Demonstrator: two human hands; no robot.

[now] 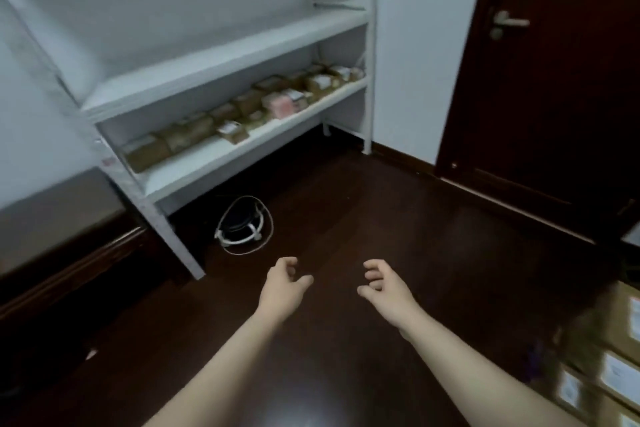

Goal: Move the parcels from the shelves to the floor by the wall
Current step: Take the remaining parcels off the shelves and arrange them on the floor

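A white shelf unit (225,61) stands against the far wall. Its lowest shelf (221,156) carries a row of several brown cardboard parcels (194,130) and one pinkish parcel (278,104). The shelf above it is bare. More brown parcels (609,367) with white labels lie stacked on the floor at the right edge. My left hand (282,288) and my right hand (386,286) reach forward over the dark floor, side by side, fingers loosely curled and holding nothing. Both are well short of the shelves.
A white wire stand with a dark round object (242,225) sits on the floor under the shelf unit's front corner. A dark wooden door (554,80) with a metal handle (507,22) is at the right. A low dark cabinet (59,232) stands at the left.
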